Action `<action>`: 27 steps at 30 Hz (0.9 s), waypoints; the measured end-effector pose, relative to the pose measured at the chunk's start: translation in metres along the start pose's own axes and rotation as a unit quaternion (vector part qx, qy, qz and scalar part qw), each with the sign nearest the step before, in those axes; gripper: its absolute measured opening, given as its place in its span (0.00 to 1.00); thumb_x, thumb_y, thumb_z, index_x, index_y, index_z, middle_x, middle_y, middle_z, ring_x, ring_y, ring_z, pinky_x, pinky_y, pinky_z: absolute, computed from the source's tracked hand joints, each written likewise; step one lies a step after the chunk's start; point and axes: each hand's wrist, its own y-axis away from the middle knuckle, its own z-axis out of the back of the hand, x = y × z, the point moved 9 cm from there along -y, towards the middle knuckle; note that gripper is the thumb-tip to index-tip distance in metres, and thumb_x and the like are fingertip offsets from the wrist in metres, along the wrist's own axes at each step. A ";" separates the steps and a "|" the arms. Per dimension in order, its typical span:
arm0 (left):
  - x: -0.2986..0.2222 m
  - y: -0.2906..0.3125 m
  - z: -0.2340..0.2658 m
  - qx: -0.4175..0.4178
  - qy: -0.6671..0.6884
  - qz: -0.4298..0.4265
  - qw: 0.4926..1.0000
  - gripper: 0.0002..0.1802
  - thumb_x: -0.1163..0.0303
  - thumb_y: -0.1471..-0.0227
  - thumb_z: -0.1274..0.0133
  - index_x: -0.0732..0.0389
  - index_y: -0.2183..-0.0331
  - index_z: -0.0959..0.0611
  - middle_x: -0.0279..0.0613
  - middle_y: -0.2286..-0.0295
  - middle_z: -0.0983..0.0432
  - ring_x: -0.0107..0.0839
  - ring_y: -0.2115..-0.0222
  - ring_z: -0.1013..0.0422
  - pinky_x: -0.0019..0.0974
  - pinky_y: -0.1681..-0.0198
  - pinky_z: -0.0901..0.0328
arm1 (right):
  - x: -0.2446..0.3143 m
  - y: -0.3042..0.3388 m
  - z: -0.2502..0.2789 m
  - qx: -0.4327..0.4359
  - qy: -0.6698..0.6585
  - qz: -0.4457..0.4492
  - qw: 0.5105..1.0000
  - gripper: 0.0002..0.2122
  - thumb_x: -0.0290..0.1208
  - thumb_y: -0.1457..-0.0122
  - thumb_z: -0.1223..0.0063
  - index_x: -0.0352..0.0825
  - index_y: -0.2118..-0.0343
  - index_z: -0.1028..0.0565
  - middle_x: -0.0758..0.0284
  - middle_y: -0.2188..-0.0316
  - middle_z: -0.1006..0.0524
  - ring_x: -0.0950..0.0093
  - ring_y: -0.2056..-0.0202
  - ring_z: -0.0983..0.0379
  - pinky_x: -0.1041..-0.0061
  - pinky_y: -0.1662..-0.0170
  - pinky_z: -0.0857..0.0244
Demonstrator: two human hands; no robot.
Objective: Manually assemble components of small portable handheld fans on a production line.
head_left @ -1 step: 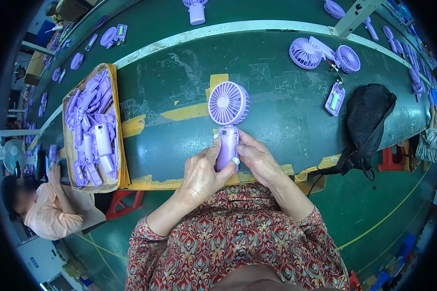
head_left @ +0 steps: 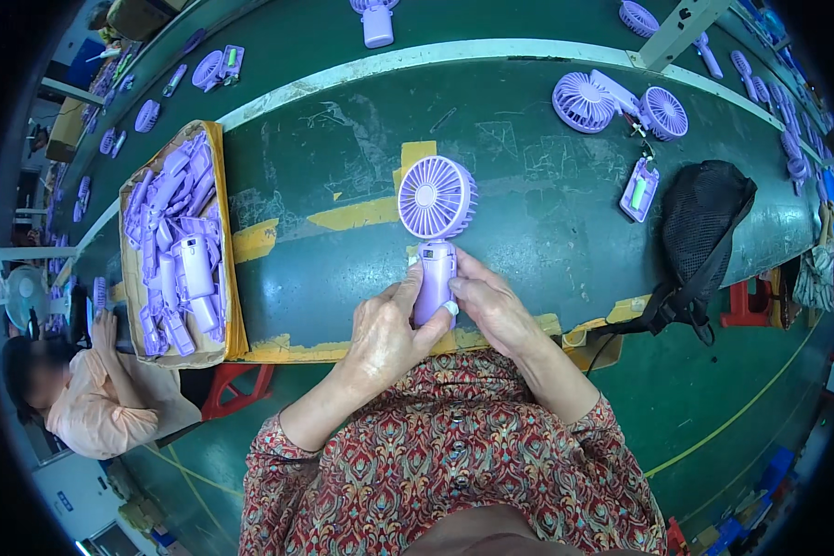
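Note:
A purple handheld fan (head_left: 435,197) points away from me over the near part of the green table, its round grille at the far end. Both hands are closed on its handle (head_left: 433,278). My left hand (head_left: 385,324) grips the left side, with the thumb across the handle's lower end. From the right, my right hand (head_left: 493,308) holds the handle with thumb and fingers. A small dark window shows near the top of the handle. The handle's underside is hidden.
To the left stands a cardboard box (head_left: 230,306) of purple handle shells. Partly assembled fans (head_left: 584,102) and an opened handle (head_left: 638,190) lie at the back right, near a black mesh bag (head_left: 707,218). A co-worker (head_left: 111,398) sits at the far left. Beyond the white rail (head_left: 417,57) lie more fans.

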 end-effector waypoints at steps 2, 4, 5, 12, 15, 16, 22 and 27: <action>0.000 0.002 -0.001 -0.002 -0.011 -0.005 1.000 0.34 0.61 0.58 0.44 0.77 0.54 0.31 0.61 0.72 0.25 0.51 0.74 0.26 0.45 0.70 0.31 | -0.001 0.000 -0.001 -0.003 0.016 0.006 1.000 0.26 0.24 0.44 0.66 0.30 0.40 0.49 0.63 0.47 0.38 0.74 0.47 0.42 0.74 0.42 0.50; 0.000 0.003 -0.003 -0.003 -0.021 -0.010 1.000 0.35 0.61 0.58 0.44 0.77 0.54 0.31 0.61 0.71 0.25 0.52 0.74 0.26 0.45 0.70 0.31 | -0.003 0.001 -0.001 -0.006 0.033 0.012 0.999 0.27 0.24 0.44 0.66 0.30 0.40 0.50 0.63 0.46 0.39 0.74 0.46 0.43 0.74 0.41 0.51; -0.002 0.003 -0.001 -0.015 -0.036 -0.029 0.999 0.35 0.63 0.59 0.42 0.78 0.53 0.31 0.60 0.73 0.25 0.47 0.76 0.25 0.41 0.72 0.31 | -0.004 0.000 -0.001 -0.015 0.035 0.013 0.999 0.26 0.23 0.44 0.65 0.29 0.40 0.49 0.63 0.47 0.38 0.74 0.46 0.42 0.73 0.42 0.50; 0.002 0.002 0.001 0.018 -0.015 -0.054 0.998 0.35 0.62 0.58 0.44 0.78 0.53 0.32 0.60 0.74 0.25 0.52 0.76 0.26 0.44 0.73 0.31 | 0.000 0.004 -0.009 0.003 0.004 -0.002 1.000 0.25 0.23 0.43 0.67 0.31 0.40 0.49 0.64 0.46 0.39 0.75 0.46 0.43 0.74 0.41 0.52; -0.005 0.004 -0.001 0.000 -0.064 -0.067 0.996 0.35 0.61 0.57 0.43 0.78 0.54 0.32 0.60 0.75 0.26 0.51 0.78 0.26 0.45 0.75 0.31 | -0.004 0.001 -0.003 -0.044 0.015 0.019 0.999 0.23 0.25 0.40 0.66 0.31 0.41 0.47 0.64 0.47 0.38 0.76 0.47 0.43 0.75 0.42 0.50; -0.006 0.004 0.001 -0.018 -0.091 -0.073 0.993 0.34 0.61 0.57 0.43 0.78 0.54 0.32 0.59 0.75 0.26 0.51 0.78 0.27 0.45 0.76 0.32 | -0.004 0.001 -0.006 -0.044 0.017 0.019 0.999 0.23 0.25 0.40 0.66 0.31 0.41 0.47 0.64 0.47 0.38 0.76 0.47 0.43 0.75 0.42 0.50; -0.013 0.003 -0.006 -0.002 -0.126 -0.079 0.989 0.35 0.62 0.56 0.44 0.78 0.53 0.35 0.58 0.76 0.26 0.52 0.79 0.27 0.46 0.77 0.32 | 0.002 0.001 -0.004 -0.101 0.068 0.043 0.992 0.19 0.29 0.37 0.60 0.31 0.44 0.42 0.65 0.52 0.33 0.79 0.53 0.37 0.79 0.49 0.41; -0.010 0.008 -0.008 -0.015 -0.125 -0.071 0.990 0.33 0.62 0.55 0.45 0.77 0.54 0.35 0.57 0.76 0.26 0.53 0.79 0.27 0.46 0.76 0.31 | 0.000 -0.001 0.001 -0.107 0.066 0.055 0.991 0.17 0.28 0.38 0.58 0.30 0.48 0.38 0.66 0.57 0.29 0.80 0.56 0.34 0.79 0.51 0.39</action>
